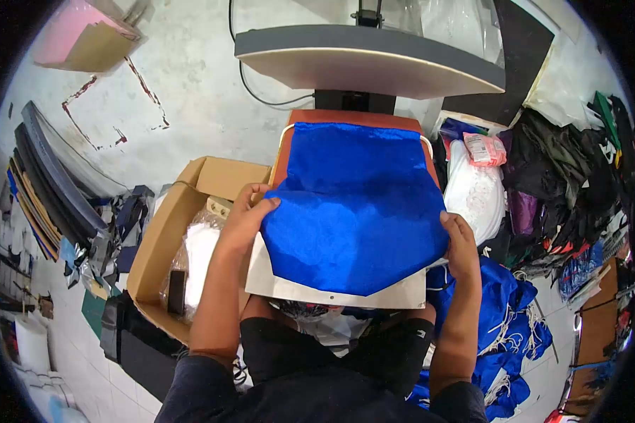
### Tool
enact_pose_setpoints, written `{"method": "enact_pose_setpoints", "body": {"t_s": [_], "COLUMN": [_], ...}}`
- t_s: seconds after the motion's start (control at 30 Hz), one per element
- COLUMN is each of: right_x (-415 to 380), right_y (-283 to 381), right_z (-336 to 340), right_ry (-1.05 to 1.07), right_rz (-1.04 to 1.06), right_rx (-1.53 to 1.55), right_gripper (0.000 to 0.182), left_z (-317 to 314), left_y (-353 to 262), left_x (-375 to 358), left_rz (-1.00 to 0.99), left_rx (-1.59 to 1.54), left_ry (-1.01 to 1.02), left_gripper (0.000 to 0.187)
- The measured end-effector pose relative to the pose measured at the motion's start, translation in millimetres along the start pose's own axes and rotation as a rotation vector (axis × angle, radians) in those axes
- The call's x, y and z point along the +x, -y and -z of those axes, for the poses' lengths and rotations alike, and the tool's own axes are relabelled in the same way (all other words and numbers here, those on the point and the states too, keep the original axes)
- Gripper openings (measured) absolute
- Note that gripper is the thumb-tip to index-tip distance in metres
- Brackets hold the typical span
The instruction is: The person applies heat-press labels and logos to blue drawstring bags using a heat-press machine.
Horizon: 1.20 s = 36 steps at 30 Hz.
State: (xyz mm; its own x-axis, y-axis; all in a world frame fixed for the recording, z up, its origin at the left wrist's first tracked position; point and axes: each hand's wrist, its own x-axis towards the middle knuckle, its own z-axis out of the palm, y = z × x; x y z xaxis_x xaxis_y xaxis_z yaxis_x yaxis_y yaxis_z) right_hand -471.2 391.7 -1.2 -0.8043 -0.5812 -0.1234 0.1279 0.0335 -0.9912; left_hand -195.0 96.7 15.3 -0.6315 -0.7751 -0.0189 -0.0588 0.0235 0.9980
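Note:
A shiny blue cloth (353, 211) lies over a flat board with an orange-brown pad (360, 117) at its back and a pale front edge (331, 291). Its left edge is pinched between the thumb and fingers of my left hand (250, 211). On the opposite side, my right hand (459, 243) grips the cloth's right edge with bent fingers. The cloth has a fold across its middle and hangs slightly over the board's sides. White cord shows at both upper corners. Above and behind the board is a raised, curved panel (374, 63).
An open cardboard box (148, 271) with white material stands left of the board. Blue cloths with white cords (501, 303) are heaped on the floor at the right. Behind them are a white bundle (475, 194), a pink packet (485, 149) and dark fabrics (557, 162).

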Motion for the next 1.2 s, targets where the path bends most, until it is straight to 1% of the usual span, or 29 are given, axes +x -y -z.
{"method": "enact_pose_setpoints", "body": {"t_s": [0.03, 0.07, 0.1, 0.13, 0.17, 0.2, 0.23, 0.27, 0.3, 0.33, 0.37, 0.43, 0.47, 0.53, 0.57, 0.63, 0.67, 0.73, 0.77, 0.83, 0.87, 0.9, 0.93, 0.97, 1.0, 1.03, 1.07, 1.13, 1.2], "right_x": [13.4, 23.7, 33.8, 43.3, 52.3, 65.1, 80.0, 92.4, 103.7, 119.8, 137.7, 164.3, 178.7, 209.7, 224.9, 248.3, 256.2, 271.1, 278.8, 295.6, 305.2, 321.7, 327.5, 313.0, 327.1, 326.9, 320.9, 316.1, 326.2], "right_y": [2.2, 6.0, 10.9, 15.5, 19.6, 21.6, 22.5, 24.8, 27.2, 26.4, 24.7, 24.8, 20.3, 7.7, 3.9, 0.5, -1.0, -5.5, -5.7, -6.1, -6.1, -14.1, -10.1, 6.0, -6.5, -5.8, -4.4, -2.3, -8.6], "right_z": [8.0, 6.0, 3.1, -0.2, -5.7, -6.0, -6.2, -7.1, -6.6, -5.9, -5.7, -8.6, -11.1, -20.2, -20.7, -21.0, -23.8, -30.0, -31.3, -33.5, -33.4, -32.0, -33.5, -42.5, -39.5, -43.0, -45.4, -49.2, -49.5], "right_ry": [-0.005, -0.013, 0.018, 0.048, 0.026, 0.022, 0.065, 0.108, 0.113, 0.111, 0.15, 0.186, 0.187, 0.095, 0.097, 0.096, 0.098, 0.036, 0.044, 0.067, 0.024, -0.02, -0.03, -0.046, -0.01, -0.04, -0.009, -0.003, 0.037], "right_rz": [-0.115, -0.106, -0.043, 0.017, -0.002, 0.006, -0.041, -0.087, -0.083, -0.074, -0.108, -0.166, -0.161, -0.113, -0.114, -0.042, -0.046, 0.158, 0.152, 0.144, 0.238, 0.396, 0.397, 0.507, 0.632, 0.66, 0.719, 0.734, 0.724], "right_rx": [-0.101, -0.099, -0.152, -0.208, -0.204, -0.208, -0.193, -0.179, -0.193, -0.195, -0.193, -0.153, -0.155, -0.086, -0.086, -0.127, -0.127, -0.137, -0.139, -0.231, -0.486, -0.646, -0.748, -0.85, -0.754, -0.823, -0.873, -1.154, -1.133], "right_gripper": [0.044, 0.044, 0.05, 0.056, 0.062, 0.062, 0.062, 0.062, 0.056, 0.056, 0.053, 0.043, 0.043, 0.038, 0.038, 0.039, 0.039, 0.037, 0.037, 0.032, 0.03, 0.034, 0.039, 0.037, 0.036, 0.036, 0.038, 0.039, 0.039], "left_z": [0.2, -0.3, -0.6, -0.1, 0.7, 0.0, -2.0, -5.9, -11.3, -15.8, -18.8, -25.5, -27.7, -31.2, -35.0, -41.6, -41.4, -41.3, -41.8, -44.4, -46.8, -51.0, -52.9, -52.0, -48.7, -47.0, -47.2, -45.5, -48.9], "left_y": [-9.5, -16.5, -20.1, -19.5, -14.7, -10.1, -7.0, -13.2, -18.9, -23.5, -20.7, -0.3, 10.1, 25.1, 23.9, 27.8, 34.3, 43.2, 44.6, 45.2, 33.4, 24.0, 28.6, 35.6, 44.4, 51.0, 47.7, 53.2, 51.7], "left_x": [4.9, 11.8, 22.3, 36.0, 52.4, 68.7, 83.8, 93.1, 102.4, 111.1, 123.5, 156.2, 172.7, 203.9, 215.2, 239.4, 250.6, 266.2, 273.4, 281.6, 275.4, 270.5, 278.0, 289.2, 298.9, 304.9, 302.5, 307.8, 314.0], "left_rz": [0.086, 0.175, 0.194, 0.188, 0.207, 0.223, 0.22, 0.209, 0.258, 0.308, 0.299, 0.203, 0.199, -0.102, -0.1, 0.011, 0.015, -0.092, -0.083, -0.166, -0.214, -0.26, -0.266, -0.272, -0.438, -0.494, -0.488, -0.55, -0.582], "left_rx": [-0.011, -0.021, 0.045, 0.042, 0.094, 0.146, 0.234, 0.23, 0.293, 0.357, 0.356, 0.552, 0.55, 0.877, 0.878, 0.949, 0.95, 0.846, 0.847, 0.812, 0.777, 0.744, 0.693, 0.641, 0.613, 0.569, 0.576, 0.558, 0.56], "left_ry": [0.015, 0.033, 0.066, 0.073, 0.095, 0.115, 0.111, 0.113, 0.118, 0.122, 0.123, 0.138, 0.136, 0.036, 0.034, -0.149, -0.148, -0.202, -0.207, -0.252, -0.241, -0.234, -0.316, -0.403, -0.444, -0.469, -0.458, -0.43, -0.466], "left_gripper": [0.037, 0.039, 0.047, 0.047, 0.05, 0.055, 0.057, 0.057, 0.055, 0.053, 0.053, 0.056, 0.056, 0.05, 0.05, 0.039, 0.039, 0.042, 0.042, 0.034, 0.029, 0.025, 0.023, 0.021, 0.021, 0.021, 0.019, 0.019, 0.019]}}
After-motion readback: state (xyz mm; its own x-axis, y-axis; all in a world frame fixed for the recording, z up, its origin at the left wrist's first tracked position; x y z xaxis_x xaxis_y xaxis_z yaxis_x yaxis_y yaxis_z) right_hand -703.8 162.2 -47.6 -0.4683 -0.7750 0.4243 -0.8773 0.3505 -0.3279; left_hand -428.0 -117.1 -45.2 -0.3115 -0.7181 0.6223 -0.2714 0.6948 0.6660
